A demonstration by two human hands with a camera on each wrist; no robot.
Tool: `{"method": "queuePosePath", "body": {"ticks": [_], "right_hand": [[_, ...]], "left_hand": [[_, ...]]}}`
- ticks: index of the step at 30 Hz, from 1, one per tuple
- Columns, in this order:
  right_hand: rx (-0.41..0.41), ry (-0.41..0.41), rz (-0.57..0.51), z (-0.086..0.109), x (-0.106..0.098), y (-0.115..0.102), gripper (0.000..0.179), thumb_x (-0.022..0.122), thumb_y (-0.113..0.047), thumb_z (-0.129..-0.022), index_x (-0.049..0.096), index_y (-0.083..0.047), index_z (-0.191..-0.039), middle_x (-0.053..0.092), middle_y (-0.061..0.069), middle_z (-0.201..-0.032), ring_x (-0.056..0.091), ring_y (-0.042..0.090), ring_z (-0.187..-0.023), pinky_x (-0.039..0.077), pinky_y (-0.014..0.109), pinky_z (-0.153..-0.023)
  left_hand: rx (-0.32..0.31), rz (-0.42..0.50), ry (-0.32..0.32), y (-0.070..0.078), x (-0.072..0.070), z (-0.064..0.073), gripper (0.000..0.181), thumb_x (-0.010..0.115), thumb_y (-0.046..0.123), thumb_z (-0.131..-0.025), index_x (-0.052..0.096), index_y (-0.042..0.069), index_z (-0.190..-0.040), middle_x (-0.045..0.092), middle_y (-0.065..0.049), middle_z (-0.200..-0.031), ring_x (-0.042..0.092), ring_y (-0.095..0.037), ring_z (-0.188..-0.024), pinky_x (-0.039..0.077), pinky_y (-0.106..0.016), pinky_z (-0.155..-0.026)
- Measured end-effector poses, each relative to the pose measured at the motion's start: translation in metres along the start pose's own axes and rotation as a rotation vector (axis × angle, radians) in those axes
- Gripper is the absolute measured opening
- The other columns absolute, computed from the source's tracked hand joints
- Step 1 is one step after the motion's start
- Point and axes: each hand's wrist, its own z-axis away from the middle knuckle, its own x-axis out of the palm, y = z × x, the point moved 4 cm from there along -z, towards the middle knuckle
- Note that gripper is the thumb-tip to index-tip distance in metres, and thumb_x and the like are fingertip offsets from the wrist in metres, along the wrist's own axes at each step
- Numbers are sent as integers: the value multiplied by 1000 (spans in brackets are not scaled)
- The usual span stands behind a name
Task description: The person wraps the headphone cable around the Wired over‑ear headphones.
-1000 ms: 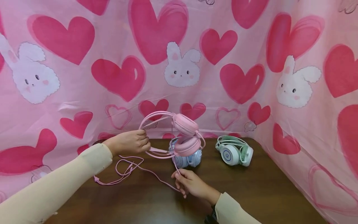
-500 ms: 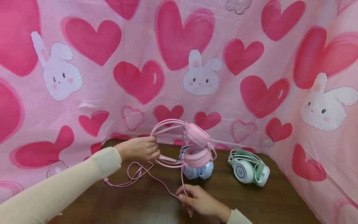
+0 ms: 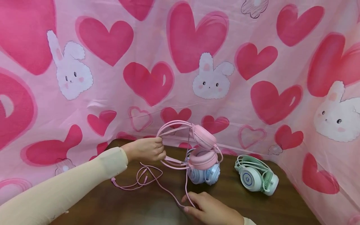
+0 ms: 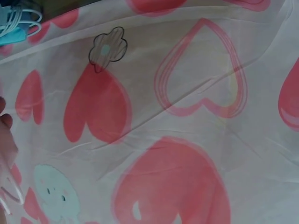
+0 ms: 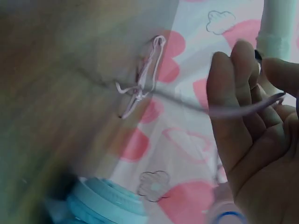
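In the head view my left hand (image 3: 147,149) grips the headband of pink headphones (image 3: 204,137), raised over the table with both ear cups to the right. Only its fingers (image 4: 5,120) show at the left edge of the left wrist view. The pink headphone cable (image 3: 186,184) hangs from the lower cup to my right hand (image 3: 212,209), which pinches it loosely between thumb and fingers. In the right wrist view the cable (image 5: 233,111) crosses the fingers. From there the cable runs back over the table to a loose loop with plugs (image 3: 145,178).
Blue headphones (image 3: 203,175) stand behind the pink ones, partly covered by them. White and green headphones (image 3: 253,181) lie on the right of the dark wooden table (image 3: 135,206). A pink curtain (image 3: 180,93) with hearts and rabbits encloses the back and sides.
The head view has turned, so everything sits farther right and lower. My right hand has drawn down toward me along the cable, away from the cups. The left hand keeps its grip.
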Motion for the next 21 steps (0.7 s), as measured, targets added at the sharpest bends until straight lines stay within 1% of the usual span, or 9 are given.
{"method": "queuePosePath", "body": {"ticks": [2,3,7,9,14,15,17,19,21], "right_hand": [[-21,-2,97,3,-6,-7,13,54,-31,-100,60,-25,-110,55,-23,-80,50,-8,-68,45,12,-62],[-33,2,144,4,-9,-10,11,54,-32,-100,61,-26,-106,53,-23,-79,49,-7,-69,44,11,-62],[-70,27,236,9,-25,-20,12,54,-33,-100,55,-27,-90,42,-23,-71,43,-8,-63,37,8,-55],[-120,69,293,11,-33,-25,16,58,-30,-98,52,-27,-84,37,-22,-69,39,-8,-61,33,6,-54],[-249,185,394,12,-53,-36,16,67,-20,-92,55,-26,-84,40,-23,-71,38,-10,-63,30,3,-57],[-264,204,403,12,-56,-38,15,67,-19,-92,56,-26,-84,41,-23,-71,39,-10,-64,30,2,-58],[-275,225,378,13,-63,-40,12,68,-19,-91,59,-26,-86,44,-23,-71,40,-10,-64,31,2,-57],[-291,243,324,14,-70,-41,11,68,-17,-91,61,-25,-89,46,-23,-70,40,-11,-62,32,3,-54],[-279,248,235,15,-76,-42,12,68,-14,-91,63,-25,-91,47,-22,-69,40,-10,-60,33,6,-50]], "left_hand": [[0,6,-18,1,0,-4,22,37,11,-95,54,15,-81,58,1,-66,56,-18,-60,40,-34,-72],[2,7,-35,1,0,-6,19,41,13,-94,54,15,-81,58,1,-66,56,-18,-60,39,-34,-72],[18,0,-117,6,-3,-6,9,56,18,-89,56,17,-81,62,1,-68,58,-18,-62,38,-34,-74],[25,-3,-152,8,-4,-4,8,60,19,-88,57,18,-81,64,2,-69,59,-17,-64,38,-34,-76],[21,1,-197,13,-6,3,9,64,19,-87,57,20,-82,66,3,-71,60,-17,-66,37,-34,-76],[18,2,-204,13,-7,4,9,64,20,-87,57,20,-82,66,3,-71,60,-17,-67,37,-34,-77],[13,5,-220,14,-7,6,8,65,20,-87,58,21,-83,67,3,-73,61,-17,-68,38,-34,-78],[6,10,-230,15,-8,9,8,65,20,-87,58,21,-84,67,3,-74,61,-17,-69,38,-34,-79],[0,13,-236,16,-8,12,8,66,21,-88,58,21,-85,67,4,-74,61,-16,-69,38,-34,-78]]}}
